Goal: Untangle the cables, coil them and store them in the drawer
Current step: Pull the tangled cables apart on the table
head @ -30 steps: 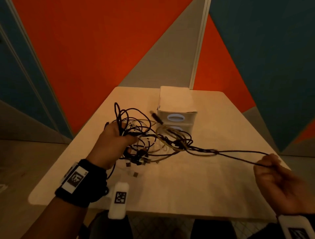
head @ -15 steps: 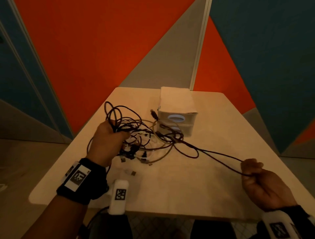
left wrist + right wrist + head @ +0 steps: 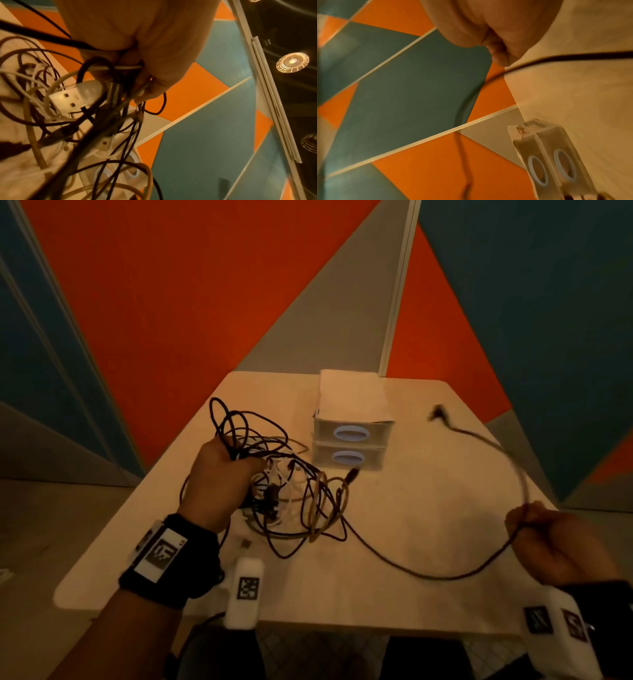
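Head view: on a pale table (image 3: 428, 508), the left hand (image 3: 219, 477) clutches a tangle of cables (image 3: 291, 494) beside a small two-drawer unit (image 3: 352, 436), both drawers closed. The right hand (image 3: 558, 542), fisted near the table's right edge, grips one dark cable (image 3: 411, 570) whose free end arcs up, blurred.

Left wrist view: fingers (image 3: 154, 75) curl around several cords; a white plug (image 3: 68, 100) hangs among them.

Right wrist view: fingers (image 3: 501, 54) pinch the dark cable.
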Demonstrator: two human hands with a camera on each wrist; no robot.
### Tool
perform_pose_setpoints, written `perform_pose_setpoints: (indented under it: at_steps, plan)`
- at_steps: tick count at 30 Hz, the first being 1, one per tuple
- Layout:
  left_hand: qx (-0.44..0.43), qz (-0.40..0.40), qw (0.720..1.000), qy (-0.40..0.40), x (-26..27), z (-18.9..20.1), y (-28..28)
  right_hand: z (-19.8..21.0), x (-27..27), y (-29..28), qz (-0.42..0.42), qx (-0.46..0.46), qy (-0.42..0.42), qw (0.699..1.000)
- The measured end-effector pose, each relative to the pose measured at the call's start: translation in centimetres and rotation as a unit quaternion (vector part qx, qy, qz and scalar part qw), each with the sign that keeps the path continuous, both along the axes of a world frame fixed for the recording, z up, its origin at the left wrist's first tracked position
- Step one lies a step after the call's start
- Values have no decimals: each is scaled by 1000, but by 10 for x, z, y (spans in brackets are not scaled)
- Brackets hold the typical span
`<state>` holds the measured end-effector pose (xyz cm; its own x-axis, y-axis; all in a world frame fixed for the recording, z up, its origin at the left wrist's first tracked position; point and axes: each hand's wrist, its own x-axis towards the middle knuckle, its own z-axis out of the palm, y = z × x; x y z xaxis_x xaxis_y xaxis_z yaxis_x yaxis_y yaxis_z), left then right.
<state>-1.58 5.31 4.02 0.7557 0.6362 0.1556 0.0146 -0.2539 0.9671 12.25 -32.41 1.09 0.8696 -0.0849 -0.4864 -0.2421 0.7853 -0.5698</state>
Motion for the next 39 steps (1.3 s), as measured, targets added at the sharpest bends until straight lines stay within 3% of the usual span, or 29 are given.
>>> perform_pose_setpoints:
  at_steps: [3,5,8,11,12,14,16,19,22,24,26,28,31,35,37,39]
  plan:
    - [0,-17,1000,-8,4,2,-10,10,-7,6,-28,-107,-86,990]
    - [-10,-29,999,-13,5,5,-17,27,-24,15,-21,-222,-148,964]
    - [-14,-57,998,-14,10,9,-28,47,-70,37,7,-360,-260,896]
    - [11,-127,992,-10,14,14,-43,55,-115,83,174,-483,-361,778]
    - [19,-164,986,-6,15,16,-47,51,-122,100,234,-472,-380,760]
    - [6,-239,971,0,13,23,-56,44,-127,127,296,-442,-403,745]
    - [-8,-273,962,8,13,29,-56,42,-123,147,290,-425,-435,739]
    - [45,-283,958,12,10,40,-45,45,-110,168,264,-426,-475,724]
    - [203,-275,938,46,5,56,-27,39,-101,185,274,-450,-479,702]
    - [336,-251,904,84,0,67,-15,30,-99,190,273,-491,-470,680]
    - [408,-215,881,107,-2,74,-7,21,-100,192,260,-528,-466,660]
    - [408,-194,885,109,-3,77,-1,15,-100,192,272,-563,-459,632]
    - [376,-187,903,91,-3,76,3,11,-94,187,300,-640,-429,563]
    - [332,-139,933,5,-2,73,-1,17,-86,175,290,-664,-420,547]
    - [289,-168,943,3,-1,70,-3,18,-83,173,261,-676,-441,529]
    - [232,-209,950,11,-1,65,-3,17,-81,173,245,-674,-437,542]
